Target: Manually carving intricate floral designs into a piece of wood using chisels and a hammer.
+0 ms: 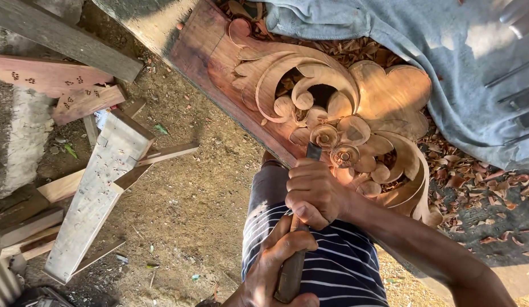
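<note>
Both hands clamped on dark wooden-handled chisel (301, 227): right hand (314, 192) near blade, left hand (276, 264) lower; blade touching reddish-brown carved floral wood panel (332, 108), smooth scrolls.

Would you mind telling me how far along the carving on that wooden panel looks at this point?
Well along: the carved panel already shows deep scrolls, leaves and rosettes, and wood chips lie beside it on the grey cloth. In hand: the right hand guides the chisel near a small rosette, while the left hand grips its handle. Left: the plain border is uncarved, and surfaces look rough.
</note>
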